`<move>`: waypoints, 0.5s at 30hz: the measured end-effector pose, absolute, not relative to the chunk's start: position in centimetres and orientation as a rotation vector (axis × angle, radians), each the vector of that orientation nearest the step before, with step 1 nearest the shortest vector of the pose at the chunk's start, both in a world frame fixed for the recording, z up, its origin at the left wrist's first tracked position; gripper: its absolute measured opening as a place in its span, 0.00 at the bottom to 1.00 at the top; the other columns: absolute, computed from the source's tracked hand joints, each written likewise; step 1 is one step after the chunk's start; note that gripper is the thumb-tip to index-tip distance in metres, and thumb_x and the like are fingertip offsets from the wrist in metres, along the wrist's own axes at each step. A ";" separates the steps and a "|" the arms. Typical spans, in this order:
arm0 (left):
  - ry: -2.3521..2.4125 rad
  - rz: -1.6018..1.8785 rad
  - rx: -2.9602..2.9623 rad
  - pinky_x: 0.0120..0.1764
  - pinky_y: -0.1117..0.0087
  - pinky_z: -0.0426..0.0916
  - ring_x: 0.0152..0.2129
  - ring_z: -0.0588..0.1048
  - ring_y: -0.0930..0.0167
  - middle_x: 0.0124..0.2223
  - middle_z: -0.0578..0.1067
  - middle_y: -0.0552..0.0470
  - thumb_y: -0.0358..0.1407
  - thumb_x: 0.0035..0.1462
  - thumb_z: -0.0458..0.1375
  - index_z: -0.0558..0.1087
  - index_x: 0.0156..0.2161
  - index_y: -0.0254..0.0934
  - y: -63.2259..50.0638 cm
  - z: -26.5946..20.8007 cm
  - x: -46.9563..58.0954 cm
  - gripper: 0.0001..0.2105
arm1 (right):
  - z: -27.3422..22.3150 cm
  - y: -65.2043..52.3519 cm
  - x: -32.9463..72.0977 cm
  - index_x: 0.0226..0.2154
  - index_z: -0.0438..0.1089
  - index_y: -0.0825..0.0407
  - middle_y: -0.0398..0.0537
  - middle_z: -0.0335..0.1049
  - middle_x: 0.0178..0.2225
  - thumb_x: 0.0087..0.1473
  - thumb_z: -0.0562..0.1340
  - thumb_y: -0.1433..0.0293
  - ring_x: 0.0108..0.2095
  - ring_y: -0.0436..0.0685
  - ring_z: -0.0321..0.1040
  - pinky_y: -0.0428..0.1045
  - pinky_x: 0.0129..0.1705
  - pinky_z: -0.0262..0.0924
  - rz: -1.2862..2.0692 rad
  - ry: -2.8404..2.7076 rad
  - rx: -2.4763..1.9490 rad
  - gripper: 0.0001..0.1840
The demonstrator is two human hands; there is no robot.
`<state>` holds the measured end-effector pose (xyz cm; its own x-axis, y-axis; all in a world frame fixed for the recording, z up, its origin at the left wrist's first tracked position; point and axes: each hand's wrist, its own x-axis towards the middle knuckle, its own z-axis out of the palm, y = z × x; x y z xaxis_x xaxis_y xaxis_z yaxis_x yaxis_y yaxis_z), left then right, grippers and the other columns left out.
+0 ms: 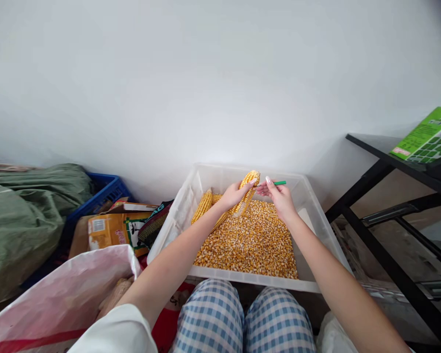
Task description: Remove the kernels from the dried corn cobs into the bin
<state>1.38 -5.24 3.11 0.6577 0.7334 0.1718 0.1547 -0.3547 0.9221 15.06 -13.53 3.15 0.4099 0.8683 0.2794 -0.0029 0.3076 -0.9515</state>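
An ear of corn (pixel 247 198) is gripped in my left hand (pixel 236 194), tilted, above the loose kernels. Part of its side has bare rows. My right hand (pixel 277 197) pinches a thin tool with a green handle (pixel 280 183), its tip close to the corn; I cannot tell what kind of tool it is. Beneath both hands, a clear plastic bin (pixel 318 215) holds a bed of loose corn kernels (pixel 248 245). More ears of corn (pixel 203 206) lie inside at its left, partly hidden by my left hand and forearm.
Left of the bin are an open white sack (pixel 73 284), a yellow package (pixel 108 231), a blue crate (pixel 108 184) and a green cloth cover (pixel 33 211). On the right stands a black metal frame (pixel 375 235) with a green carton (pixel 426 135) on top. A white wall (pixel 206 88) rises behind.
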 end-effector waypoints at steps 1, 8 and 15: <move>0.702 0.720 1.875 0.47 0.68 0.62 0.42 0.70 0.64 0.43 0.74 0.49 0.56 0.51 0.45 0.70 0.47 0.34 -5.3 3.0 1.4 0.30 | 3.1 -13.5 15.1 0.29 0.69 0.57 0.50 0.71 0.26 0.48 0.59 0.53 0.27 0.51 0.69 0.46 0.31 0.63 0.721 -0.978 -1.107 0.22; 0.745 0.741 2.030 0.43 0.69 0.63 0.38 0.71 0.66 0.40 0.74 0.49 0.56 0.52 0.44 0.70 0.45 0.34 -5.8 3.2 1.4 0.29 | 3.1 -13.6 15.3 0.25 0.67 0.56 0.47 0.68 0.22 0.45 0.60 0.50 0.22 0.48 0.65 0.44 0.25 0.61 0.750 -0.931 -1.093 0.24; 0.782 0.668 2.169 0.37 0.71 0.64 0.30 0.71 0.69 0.33 0.74 0.49 0.58 0.49 0.45 0.71 0.39 0.32 -5.9 3.7 1.1 0.30 | 2.6 -13.5 15.1 0.22 0.64 0.55 0.44 0.65 0.17 0.44 0.59 0.48 0.16 0.46 0.60 0.42 0.19 0.56 0.801 -0.933 -1.215 0.25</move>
<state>1.11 -5.94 3.74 0.6813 0.6991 0.2172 0.3234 -0.5536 0.7675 15.14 -13.50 2.62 0.4145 0.8966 0.1560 -0.0183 0.1796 -0.9836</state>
